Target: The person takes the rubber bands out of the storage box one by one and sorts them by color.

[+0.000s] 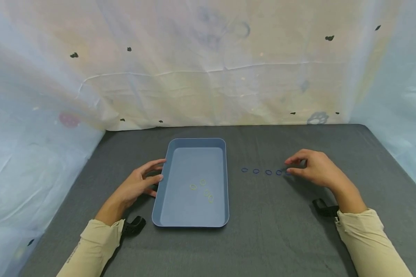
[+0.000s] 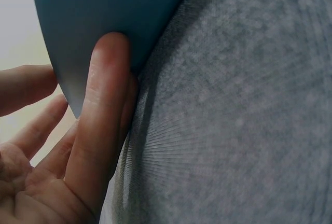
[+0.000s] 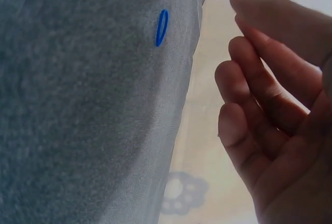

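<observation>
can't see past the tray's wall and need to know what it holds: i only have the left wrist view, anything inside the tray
Observer: Yes, a few thin yellow rings lie on the floor of the tray.
Operator: ok and where's the right hand
Observer: At the right end of a row of blue rings.
Operator: is that row in the tray too
Observer: No, it lies on the grey cloth, to the right of the tray in the head view.

The left wrist view's top edge crops the blue rectangular tray. Right of the head view's centre, the bare right hand partly hides a thin blue ring.
</observation>
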Available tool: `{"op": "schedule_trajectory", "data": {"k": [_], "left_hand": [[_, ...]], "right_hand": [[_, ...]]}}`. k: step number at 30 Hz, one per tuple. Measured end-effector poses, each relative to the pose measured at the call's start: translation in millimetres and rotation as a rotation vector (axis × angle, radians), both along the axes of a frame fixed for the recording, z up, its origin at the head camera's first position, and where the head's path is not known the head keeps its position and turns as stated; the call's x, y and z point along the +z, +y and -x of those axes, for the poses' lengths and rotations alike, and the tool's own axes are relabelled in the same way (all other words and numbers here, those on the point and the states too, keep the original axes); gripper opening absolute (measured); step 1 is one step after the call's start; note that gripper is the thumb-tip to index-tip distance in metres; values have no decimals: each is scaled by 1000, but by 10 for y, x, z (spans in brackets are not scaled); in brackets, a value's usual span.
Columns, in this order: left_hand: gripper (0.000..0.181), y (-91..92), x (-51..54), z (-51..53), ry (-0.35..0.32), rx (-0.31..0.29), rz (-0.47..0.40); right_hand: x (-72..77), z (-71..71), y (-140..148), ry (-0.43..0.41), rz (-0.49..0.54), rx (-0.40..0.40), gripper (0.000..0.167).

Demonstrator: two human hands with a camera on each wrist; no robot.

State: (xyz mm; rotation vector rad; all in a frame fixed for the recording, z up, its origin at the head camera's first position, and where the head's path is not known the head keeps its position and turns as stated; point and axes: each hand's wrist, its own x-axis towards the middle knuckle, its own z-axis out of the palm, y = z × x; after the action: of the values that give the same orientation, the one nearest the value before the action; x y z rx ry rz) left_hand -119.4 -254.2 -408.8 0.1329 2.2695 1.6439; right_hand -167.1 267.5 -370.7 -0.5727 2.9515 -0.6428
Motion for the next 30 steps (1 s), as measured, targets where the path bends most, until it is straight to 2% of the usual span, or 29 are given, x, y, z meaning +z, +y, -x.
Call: {"op": "schedule_trajectory", "data": {"k": [8,16,24,30], "left_hand": [[61,11,-5,5,2,-8,-1],[60,-4,13,34,1,9,10],[61,-13,29,20,-12,-1,9],[64,-20,49,28,-32,-4,27]], "right_hand": [[10,-27,-30,13,9,9,21],[19,-9,-141,31,44,70,19],[-8,-28,-247,33,63,86,18],[-6,-41,-339,30,88,142,18]]}}
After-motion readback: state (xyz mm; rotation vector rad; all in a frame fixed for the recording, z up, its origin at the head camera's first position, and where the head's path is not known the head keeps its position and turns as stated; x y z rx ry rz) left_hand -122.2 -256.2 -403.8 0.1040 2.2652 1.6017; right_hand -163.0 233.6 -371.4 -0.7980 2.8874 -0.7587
